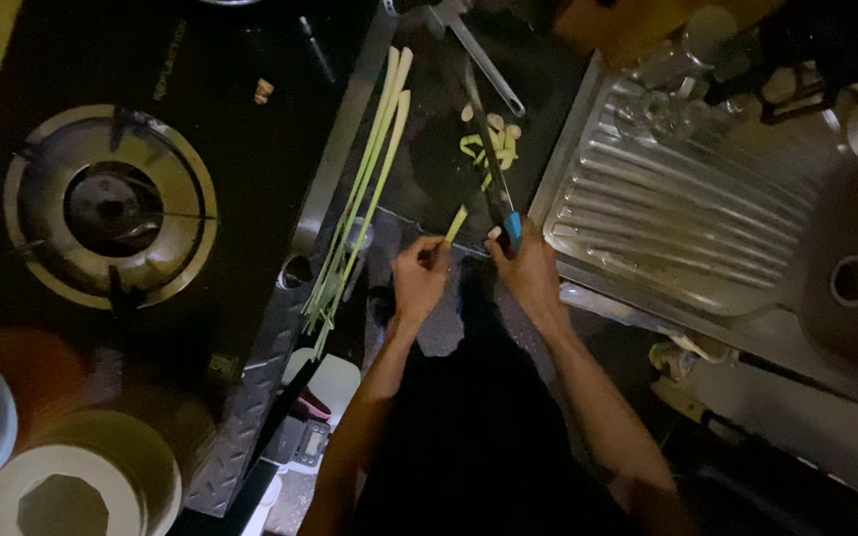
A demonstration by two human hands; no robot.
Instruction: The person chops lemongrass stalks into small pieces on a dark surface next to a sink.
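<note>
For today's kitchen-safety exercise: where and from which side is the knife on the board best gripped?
Grip the knife by its blue handle end, at the board's near edge, coming from the person's side, as the right hand does. The dark blade runs away from the body across the cutting board toward the cut pieces, so the near end is likely safest. The left hand holds a short green stalk piece.

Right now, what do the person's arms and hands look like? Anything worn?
Both forearms are bare up to the bottom edge of the picture: no sleeves show. The left hand and right hand wear no gloves. No watch, bracelet or ring can be made out, though the dim light makes small items hard to rule out. Both arms are slim, and no cables or markings show.
</note>
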